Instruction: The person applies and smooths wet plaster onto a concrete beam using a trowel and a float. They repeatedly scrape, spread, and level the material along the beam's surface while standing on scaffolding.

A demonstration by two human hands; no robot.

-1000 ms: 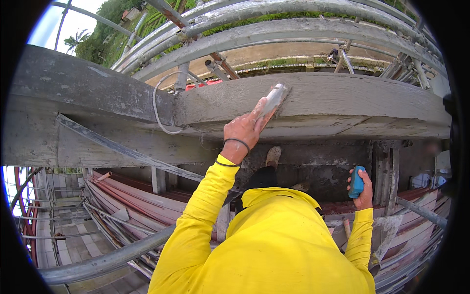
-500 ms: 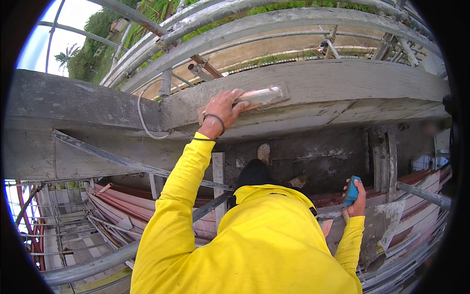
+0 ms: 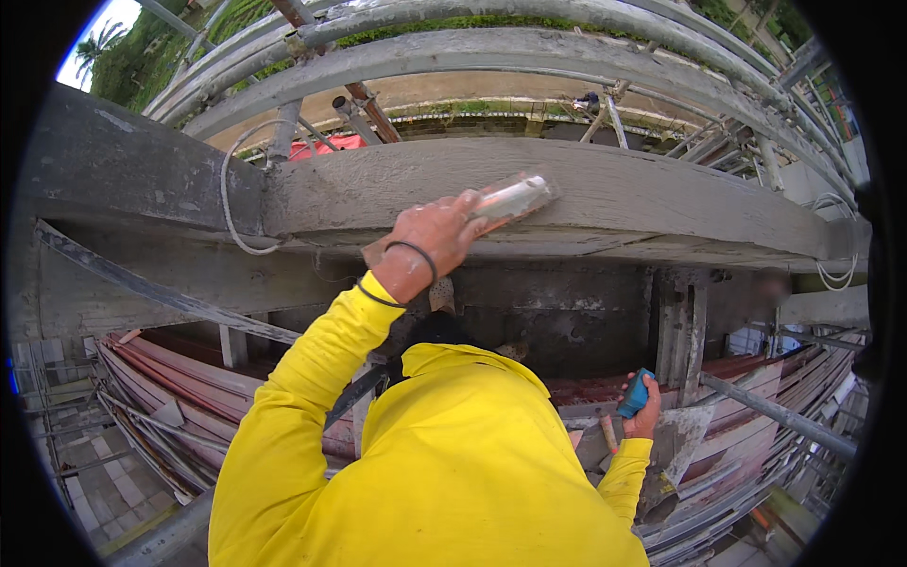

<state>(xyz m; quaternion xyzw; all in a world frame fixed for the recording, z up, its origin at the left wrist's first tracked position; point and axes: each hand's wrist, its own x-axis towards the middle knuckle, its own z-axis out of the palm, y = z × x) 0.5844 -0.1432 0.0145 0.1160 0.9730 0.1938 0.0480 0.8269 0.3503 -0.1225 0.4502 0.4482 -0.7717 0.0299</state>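
The left hand (image 3: 430,238) is wrapped round a pale-handled trowel (image 3: 515,200) lying against the grey beam (image 3: 661,200). The right hand (image 3: 646,416) clasps a blue block (image 3: 636,394) lower down; any markings are too small to read.

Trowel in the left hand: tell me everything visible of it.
The trowel is long and flat, with a pale, shiny strip, perhaps metal, along its right part and orange tints beside it. Its surface looks smeared. The left hand grips it, hiding much of its middle; a brownish end shows left of the hand. It slants, right end farther from the person, over the grey beam and apparently against it. Its underside is hidden.
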